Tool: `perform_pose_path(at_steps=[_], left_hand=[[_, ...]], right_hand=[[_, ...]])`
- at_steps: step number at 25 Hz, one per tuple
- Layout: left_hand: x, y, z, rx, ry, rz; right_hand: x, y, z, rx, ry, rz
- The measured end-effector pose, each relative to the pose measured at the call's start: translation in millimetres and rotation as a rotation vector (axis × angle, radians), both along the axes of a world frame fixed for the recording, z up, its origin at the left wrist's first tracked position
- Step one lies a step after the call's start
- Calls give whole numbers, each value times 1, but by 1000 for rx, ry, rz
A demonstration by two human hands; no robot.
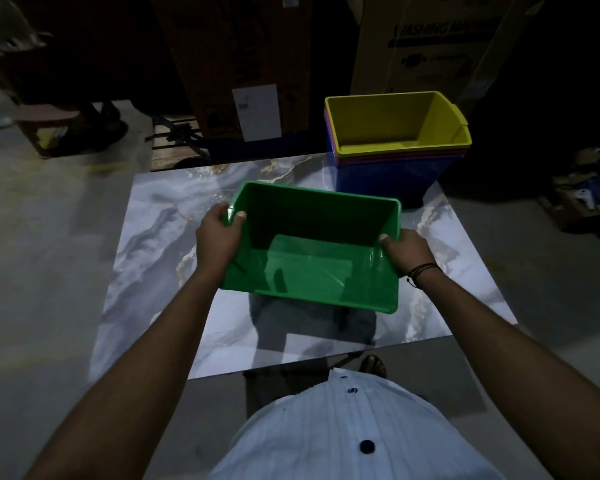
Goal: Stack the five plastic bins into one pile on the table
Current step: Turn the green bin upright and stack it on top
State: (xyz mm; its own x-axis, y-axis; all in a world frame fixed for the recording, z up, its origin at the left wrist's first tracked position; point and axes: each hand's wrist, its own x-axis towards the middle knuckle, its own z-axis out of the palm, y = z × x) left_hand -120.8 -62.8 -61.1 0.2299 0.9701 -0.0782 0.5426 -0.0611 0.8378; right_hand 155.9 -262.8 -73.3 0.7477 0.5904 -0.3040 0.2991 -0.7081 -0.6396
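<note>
Marble table, green bin btwn both grips

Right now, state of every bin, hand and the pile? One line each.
green bin: upright, empty, held above the table, tilted toward the camera.
left hand: grip shut on the green bin's left rim.
right hand: grip shut on its right rim.
yellow bin: empty, nested on top of the pile.
pile: at the table's far right corner, blue bin at the bottom, other rims between.
</note>
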Motion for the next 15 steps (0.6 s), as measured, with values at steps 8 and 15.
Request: perform_pose_path(at_steps=[8, 15], left_hand=[[48, -87, -1, 99, 402, -676], [45, -91, -2, 126, 568, -792]], right_hand=[[-58, 30, -4, 77, 640, -164], [-49, 43, -11, 23, 109, 57]])
